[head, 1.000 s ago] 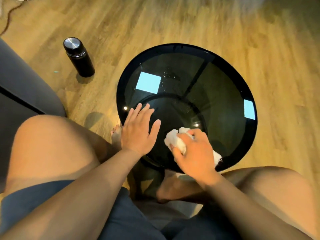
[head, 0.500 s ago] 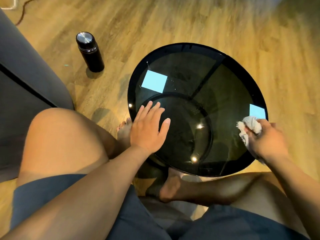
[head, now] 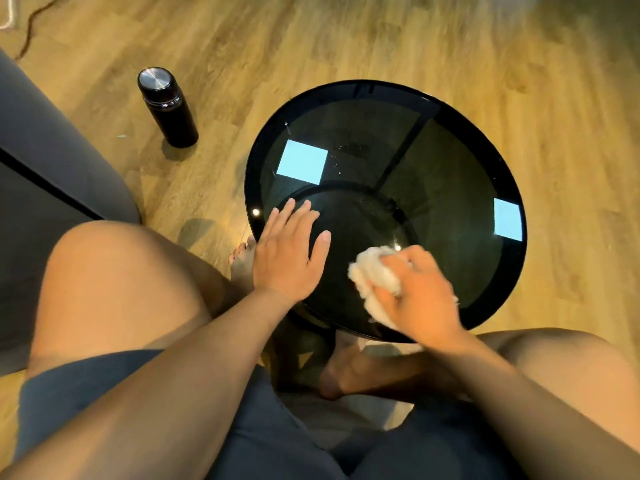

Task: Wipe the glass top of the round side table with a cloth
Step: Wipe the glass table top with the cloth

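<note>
The round side table has a dark glass top in a black rim and stands between my knees. My left hand lies flat on the glass near its left edge, fingers straight. My right hand grips a bunched white cloth and presses it on the near part of the glass, just right of my left hand. A few small water drops show on the glass farther back.
A black flask with a steel lid stands on the wooden floor left of the table. A grey sofa fills the left side. My bare knees and feet sit close against the table's near edge.
My right hand has swept the cloth from the table's right rim back to the near middle of the glass. My left hand has stayed flat in the same spot.
</note>
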`<state>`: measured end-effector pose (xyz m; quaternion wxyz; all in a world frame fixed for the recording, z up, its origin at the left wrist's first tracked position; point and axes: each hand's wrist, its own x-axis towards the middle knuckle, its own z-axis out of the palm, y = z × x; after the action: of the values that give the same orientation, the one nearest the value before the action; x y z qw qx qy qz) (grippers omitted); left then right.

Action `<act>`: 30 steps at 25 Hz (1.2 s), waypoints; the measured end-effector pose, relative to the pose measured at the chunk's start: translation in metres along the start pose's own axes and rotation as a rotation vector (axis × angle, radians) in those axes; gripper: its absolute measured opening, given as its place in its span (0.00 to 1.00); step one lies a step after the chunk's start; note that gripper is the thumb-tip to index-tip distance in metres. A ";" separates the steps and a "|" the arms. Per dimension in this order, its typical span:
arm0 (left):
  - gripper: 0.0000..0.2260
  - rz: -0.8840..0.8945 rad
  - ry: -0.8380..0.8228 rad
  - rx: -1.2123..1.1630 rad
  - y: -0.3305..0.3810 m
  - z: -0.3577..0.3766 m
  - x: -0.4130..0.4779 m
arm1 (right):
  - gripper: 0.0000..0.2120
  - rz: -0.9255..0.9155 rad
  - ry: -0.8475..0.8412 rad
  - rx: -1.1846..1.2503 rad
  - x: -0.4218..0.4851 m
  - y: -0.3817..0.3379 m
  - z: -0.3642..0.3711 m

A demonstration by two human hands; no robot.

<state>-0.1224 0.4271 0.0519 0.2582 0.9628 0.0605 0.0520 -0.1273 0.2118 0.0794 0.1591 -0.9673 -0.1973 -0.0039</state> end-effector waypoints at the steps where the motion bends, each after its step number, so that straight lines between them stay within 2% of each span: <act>1: 0.28 -0.009 0.000 -0.001 -0.001 0.000 0.001 | 0.15 0.078 0.019 -0.050 0.002 0.030 -0.008; 3: 0.27 -0.014 -0.002 -0.001 0.000 0.000 0.001 | 0.16 0.241 0.060 -0.151 0.011 0.090 -0.030; 5: 0.26 -0.014 -0.006 -0.002 0.000 0.000 0.001 | 0.21 0.409 0.094 -0.217 0.020 0.127 -0.049; 7: 0.24 -0.015 0.004 -0.006 -0.001 0.001 0.001 | 0.20 0.555 0.137 -0.194 0.029 0.130 -0.052; 9: 0.23 -0.014 0.010 -0.011 -0.002 0.002 0.001 | 0.20 0.607 0.167 -0.189 0.034 0.104 -0.043; 13: 0.26 -0.008 0.014 -0.006 -0.002 0.001 0.003 | 0.13 0.321 0.090 -0.074 0.029 -0.003 -0.002; 15: 0.27 0.008 0.011 -0.003 0.001 0.000 0.000 | 0.15 0.103 0.021 -0.015 0.016 -0.039 0.012; 17: 0.27 -0.002 0.041 0.006 0.004 -0.004 0.006 | 0.21 -0.109 -0.039 -0.007 0.003 -0.029 0.012; 19: 0.24 -0.007 0.111 0.059 0.003 -0.012 0.022 | 0.24 -0.149 -0.022 -0.050 0.003 0.011 0.001; 20: 0.24 -0.002 0.120 0.102 0.000 -0.015 0.030 | 0.25 -0.099 0.008 -0.073 0.005 0.033 -0.006; 23: 0.29 -0.028 0.009 0.210 -0.015 -0.015 0.033 | 0.26 0.127 0.046 -0.191 0.024 0.101 -0.027; 26: 0.32 -0.058 -0.021 0.195 -0.021 -0.008 0.027 | 0.17 0.439 0.015 -0.191 0.048 0.157 -0.057; 28: 0.32 -0.063 -0.004 0.171 -0.021 -0.007 0.030 | 0.15 0.588 0.009 -0.202 0.058 0.169 -0.064; 30: 0.31 -0.074 0.010 0.150 -0.023 -0.006 0.032 | 0.17 0.619 0.050 -0.234 0.064 0.153 -0.054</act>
<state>-0.0937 0.4542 0.0483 0.1868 0.9763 0.1012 0.0425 -0.0068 0.0860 0.0885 0.0453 -0.9927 0.1118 -0.0018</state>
